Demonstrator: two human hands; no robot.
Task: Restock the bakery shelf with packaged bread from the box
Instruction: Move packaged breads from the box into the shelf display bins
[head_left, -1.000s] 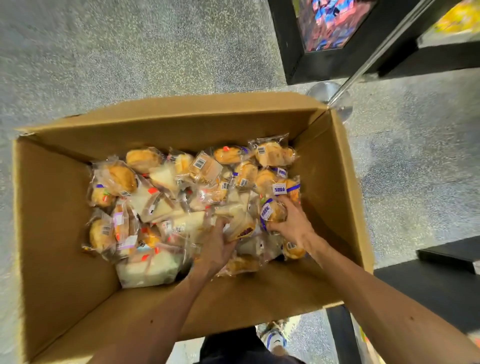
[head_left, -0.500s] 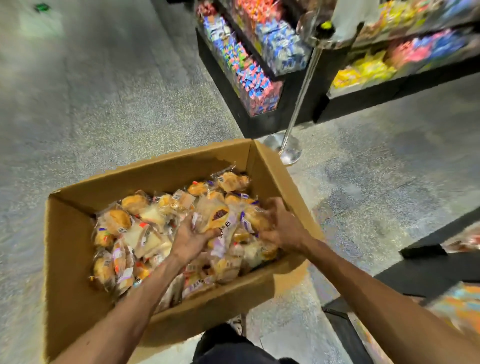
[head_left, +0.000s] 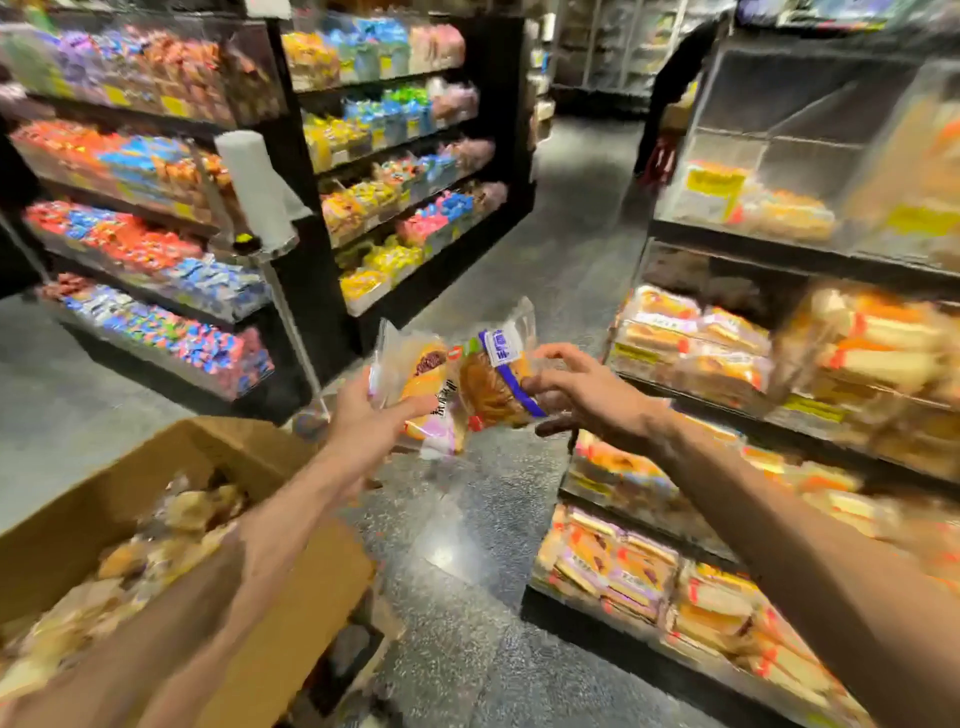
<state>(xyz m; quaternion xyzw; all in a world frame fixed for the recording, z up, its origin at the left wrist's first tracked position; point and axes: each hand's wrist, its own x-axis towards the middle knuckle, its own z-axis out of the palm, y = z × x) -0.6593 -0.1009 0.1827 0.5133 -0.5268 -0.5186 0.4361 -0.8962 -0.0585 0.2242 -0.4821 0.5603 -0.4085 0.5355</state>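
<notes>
**Carrying Two Bread Packets Toward the Shelf**

You are holding one packet in each of your hands. Your left hand (head_left: 363, 415) is gripping a clear-film packet of yellow bun with dark filling (head_left: 423, 382). Your right hand (head_left: 592, 397) is pinching the end of a clear-film packet of brown pastry (head_left: 493, 389). The two packets are touching in mid-air, above the floor. The open brown cardboard box (head_left: 291, 582), with more packets in it, is sitting at lower left. The black bakery shelf (head_left: 753, 249) is standing to the right, near your right hand.

Caution: the right-hand pinch is likely bearing on slippery film, so the pastry may be slipping free. Squeezing harder risks crushing soft bread.

The pastry is carrying a blue-and-white label and the bun packet dark characters. Neither is legible, and the yellow shelf tags are blurred.
</notes>
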